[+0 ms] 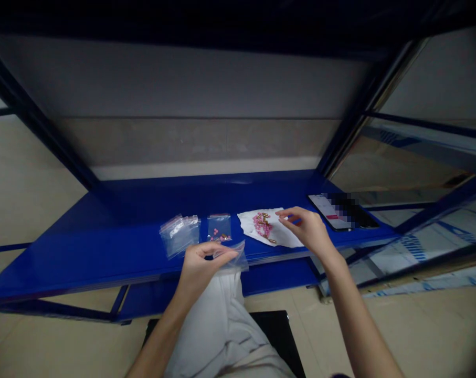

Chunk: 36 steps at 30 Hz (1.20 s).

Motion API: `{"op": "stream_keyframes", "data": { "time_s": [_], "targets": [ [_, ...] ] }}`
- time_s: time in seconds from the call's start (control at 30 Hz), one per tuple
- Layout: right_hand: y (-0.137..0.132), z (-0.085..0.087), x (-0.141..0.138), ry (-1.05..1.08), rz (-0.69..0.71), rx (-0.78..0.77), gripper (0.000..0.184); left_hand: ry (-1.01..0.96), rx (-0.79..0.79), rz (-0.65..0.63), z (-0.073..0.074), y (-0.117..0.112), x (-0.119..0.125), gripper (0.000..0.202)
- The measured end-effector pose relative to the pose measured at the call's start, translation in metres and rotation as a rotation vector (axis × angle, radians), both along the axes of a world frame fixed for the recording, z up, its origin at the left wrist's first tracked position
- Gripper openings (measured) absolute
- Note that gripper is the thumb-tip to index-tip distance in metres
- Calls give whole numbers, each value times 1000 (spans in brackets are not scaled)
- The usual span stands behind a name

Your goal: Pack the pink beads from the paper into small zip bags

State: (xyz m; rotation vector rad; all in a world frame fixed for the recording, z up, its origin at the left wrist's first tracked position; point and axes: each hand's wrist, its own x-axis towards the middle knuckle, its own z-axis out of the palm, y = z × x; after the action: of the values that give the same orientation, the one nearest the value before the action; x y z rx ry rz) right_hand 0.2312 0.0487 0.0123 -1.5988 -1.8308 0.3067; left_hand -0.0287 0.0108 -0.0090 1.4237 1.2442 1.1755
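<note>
While left hand (200, 268) pinches bag (233, 257), right hand (304, 231) hovers.

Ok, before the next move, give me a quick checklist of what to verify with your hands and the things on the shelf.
1. The left hand has a grip on the clear zip bag: ok.
2. That bag's mouth is open: cannot tell.
3. The pink beads and brass-coloured pieces lie on the white paper sheet: ok.
4. The right hand has a piece between its fingertips: cannot tell.
5. The small zip bag with pink and gold bits inside lies flat on the blue shelf: ok.
6. The phone lies beside the paper, not on it: ok.
</note>
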Motion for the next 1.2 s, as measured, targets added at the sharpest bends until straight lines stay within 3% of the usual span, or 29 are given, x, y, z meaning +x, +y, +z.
{"op": "stream_keyframes", "data": {
  "time_s": [0.17, 0.37, 0.63, 0.8, 0.93, 1.03, 1.2],
  "targets": [
    [14, -29, 16, -288, -62, -161, 13, -120, 148, 57, -5, 0, -1, 16],
    [23, -50, 16, -333, -3, -197, 18, -130, 277, 70, -5, -7, -1, 23],
    [23, -50, 20, -327, -43, -167, 20, -210, 85, 58, -11, -13, 8, 21],
    [26, -51, 18, -330, -83, -188, 18, -299, 53, 71, -15, -10, 20, 23],
    [25, -40, 14, -360, -108, -163, 17, -283, 60, 94, -15, -7, 21, 20],
    [15, -19, 7, -332, -91, -93, 19, -185, 119, 125, -12, -9, 19, 16],
    [-18, 23, -27, -29, 181, -8, 22, 149, 439, 211, -12, -17, 22, 14]
  ]
}}
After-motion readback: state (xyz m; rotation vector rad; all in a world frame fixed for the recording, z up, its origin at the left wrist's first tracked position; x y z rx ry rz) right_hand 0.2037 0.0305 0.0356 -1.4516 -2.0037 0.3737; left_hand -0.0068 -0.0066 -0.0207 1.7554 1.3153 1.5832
